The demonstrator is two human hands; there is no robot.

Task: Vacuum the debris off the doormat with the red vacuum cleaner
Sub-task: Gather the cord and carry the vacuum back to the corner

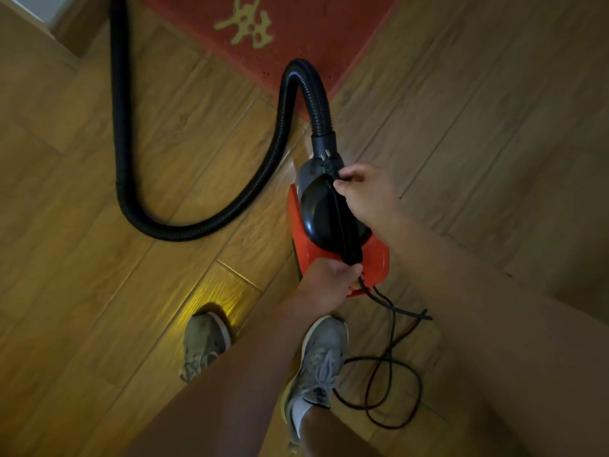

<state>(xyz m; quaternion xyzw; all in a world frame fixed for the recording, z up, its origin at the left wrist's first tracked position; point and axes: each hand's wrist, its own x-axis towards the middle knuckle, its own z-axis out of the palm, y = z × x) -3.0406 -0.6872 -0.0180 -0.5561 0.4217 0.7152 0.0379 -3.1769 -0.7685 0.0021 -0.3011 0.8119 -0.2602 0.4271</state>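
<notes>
I see the hose [131,179] looping over the floor [82,291] at left, arching over the mat [296,44] corner and back into the vacuum [329,222]. The vacuum stands on the floor just below the mat. Left hand [331,282] grips the vacuum's rear, fingers curled, probably catching the cord [391,328] too. Right hand [365,196] pinches the cord near the plug [326,159]. Slack cord loops beside the right shoe [323,361].

The red plastic canister vacuum cleaner [377,258] carries a glossy black domed top. Its ribbed flexible hose [184,234] and thin power cord [412,313] are black too. The red pile doormat [296,51] bears a yellow-gold splayed motif [245,23]. The wooden plank floor [99,291] is warm brown with darker grain; the lace-up fabric sneakers [324,361] are grey with pale soles
</notes>
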